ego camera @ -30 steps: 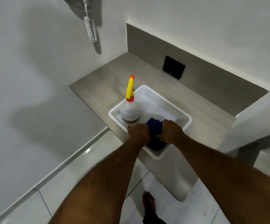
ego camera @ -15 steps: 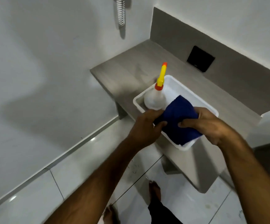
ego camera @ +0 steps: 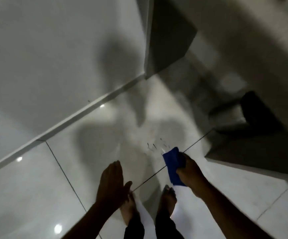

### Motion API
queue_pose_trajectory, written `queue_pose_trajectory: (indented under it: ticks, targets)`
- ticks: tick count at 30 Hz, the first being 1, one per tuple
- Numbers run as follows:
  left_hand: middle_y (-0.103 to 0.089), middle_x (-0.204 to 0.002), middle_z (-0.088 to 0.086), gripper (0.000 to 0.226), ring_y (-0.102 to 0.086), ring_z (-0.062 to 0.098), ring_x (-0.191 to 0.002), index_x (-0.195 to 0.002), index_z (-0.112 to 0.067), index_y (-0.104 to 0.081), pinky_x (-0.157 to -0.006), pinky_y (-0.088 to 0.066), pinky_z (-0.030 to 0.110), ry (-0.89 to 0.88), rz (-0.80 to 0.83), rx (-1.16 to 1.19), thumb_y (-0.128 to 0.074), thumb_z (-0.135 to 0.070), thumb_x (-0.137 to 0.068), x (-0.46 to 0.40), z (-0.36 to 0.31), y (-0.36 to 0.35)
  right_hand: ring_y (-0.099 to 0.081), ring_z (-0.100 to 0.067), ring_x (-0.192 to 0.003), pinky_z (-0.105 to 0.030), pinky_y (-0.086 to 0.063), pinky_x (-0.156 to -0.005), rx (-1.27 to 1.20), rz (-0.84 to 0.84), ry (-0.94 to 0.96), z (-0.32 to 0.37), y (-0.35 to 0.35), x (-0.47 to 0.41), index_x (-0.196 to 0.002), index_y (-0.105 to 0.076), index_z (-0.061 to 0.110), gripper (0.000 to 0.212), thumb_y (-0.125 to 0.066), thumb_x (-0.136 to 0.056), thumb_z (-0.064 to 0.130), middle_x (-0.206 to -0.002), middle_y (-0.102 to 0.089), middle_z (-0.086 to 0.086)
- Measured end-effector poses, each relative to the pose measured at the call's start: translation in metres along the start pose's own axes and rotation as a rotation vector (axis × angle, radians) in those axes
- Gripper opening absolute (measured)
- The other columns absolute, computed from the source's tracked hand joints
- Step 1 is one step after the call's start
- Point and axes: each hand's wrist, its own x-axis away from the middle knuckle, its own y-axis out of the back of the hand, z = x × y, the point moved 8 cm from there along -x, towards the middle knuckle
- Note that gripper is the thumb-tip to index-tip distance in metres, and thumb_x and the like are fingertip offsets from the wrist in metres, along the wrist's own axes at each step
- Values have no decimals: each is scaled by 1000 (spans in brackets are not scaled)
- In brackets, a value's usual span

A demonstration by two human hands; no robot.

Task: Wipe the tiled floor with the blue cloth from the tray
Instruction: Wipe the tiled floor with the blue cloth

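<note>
Blur softens the whole head view, which looks steeply down at a glossy tiled floor (ego camera: 36, 187) of large pale tiles crossed by thin dark grout lines. The right hand (ego camera: 190, 171) is clenched around the blue cloth (ego camera: 172, 163), fingers curled tight over its right edge so that the fabric hangs and folds out to the left of the knuckles. The cloth sits above the floor near a grout line; whether its lower edge touches the tile cannot be told through the blur. Just beyond the cloth's upper corner lies a small scatter of dark specks (ego camera: 154, 145) on the tile. The left hand (ego camera: 113, 180) holds nothing: its palm faces down, fingers straight and close together, thumb spread out to the right, hovering over the floor well apart from the cloth. Below the two hands stand the person's bare feet, the left foot (ego camera: 128, 207) partly under the left wrist and the right foot (ego camera: 168, 197) just below the cloth, with dark trouser legs (ego camera: 134, 226) running off the bottom edge. A pale skirting strip (ego camera: 71, 118) runs diagonally where the floor meets the white wall (ego camera: 53, 49). At upper right a grey panel (ego camera: 165, 40) comes down to the floor. Bright ceiling-light reflections dot the tiles at left.
</note>
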Motion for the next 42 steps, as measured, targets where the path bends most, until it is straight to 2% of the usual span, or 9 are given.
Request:
queue_pose_trajectory:
  ticks: [3,7,11,16,19,26,32,38,42]
  targets:
    - [-6,-159,26,95,-4,40,-147,-148,4,-1,-122,-10,47,103,93,-125,-50,-53,-89,-76,65,-107,-60,-18,-78,-30,-52,-67,53,-102,-14,-58,-36,-123,-138,-50,17,44,-60,-95,15,-108,-63,-11]
    - [-3,-158,29,108,1,43,-146,-148,4,-1,-120,-14,54,112,76,-116,-64,-52,-81,-175,116,-216,-58,-38,-122,-40,-49,-101,349,-281,114,-117,-65,-261,-144,-44,15,57,-61,-90,8,-135,-62,-17]
    - [9,-159,26,132,9,47,-144,-148,-1,7,-116,-14,62,122,64,-47,-82,-49,-64,-241,143,-270,-25,-36,-148,-44,-28,-121,526,-392,300,-144,-87,-331,-156,-19,17,88,-63,-84,-7,-163,-20,-17]
    - [26,-152,31,154,24,48,-140,-145,2,17,-115,-2,64,111,102,12,-90,-51,-47,-268,155,-294,0,-49,-149,-65,-13,-118,871,-274,365,-207,-162,-329,-155,-15,10,88,-58,-88,48,-164,-2,-25]
    - [28,-152,31,152,25,47,-140,-145,2,19,-117,-3,64,95,113,-5,-87,-54,-51,-264,154,-292,-1,-48,-149,-68,-20,-117,957,-141,392,-239,-179,-312,-152,-22,12,77,-54,-91,47,-164,-5,-23]
    - [27,-152,30,153,24,47,-141,-144,-1,19,-116,-4,62,96,82,-29,-86,-59,-48,-268,157,-295,-11,-52,-146,-70,-16,-115,805,-555,349,-123,-143,-409,-156,-15,13,79,-48,-92,46,-162,-11,-26]
    - [28,-154,26,152,25,42,-142,-144,-3,22,-119,-4,58,97,79,-11,-83,-62,-51,-263,155,-289,-19,-47,-148,-67,-15,-117,1516,160,1309,-214,-196,-326,-155,-21,26,75,-51,-90,48,-163,-20,-16]
    - [28,-154,25,152,25,42,-142,-145,-2,21,-118,-3,57,100,79,-10,-83,-62,-50,-264,155,-290,-21,-56,-142,-70,-22,-112,1077,-481,711,-54,-160,-436,-152,-29,19,73,-48,-89,51,-160,-23,-27]
    - [31,-154,20,152,29,37,-141,-145,-5,23,-119,-1,53,78,57,4,-80,-65,-52,-263,159,-289,-13,-48,-148,-69,-12,-116,1246,-110,1178,-113,-266,-366,-152,-29,26,70,-49,-89,48,-163,-22,-18]
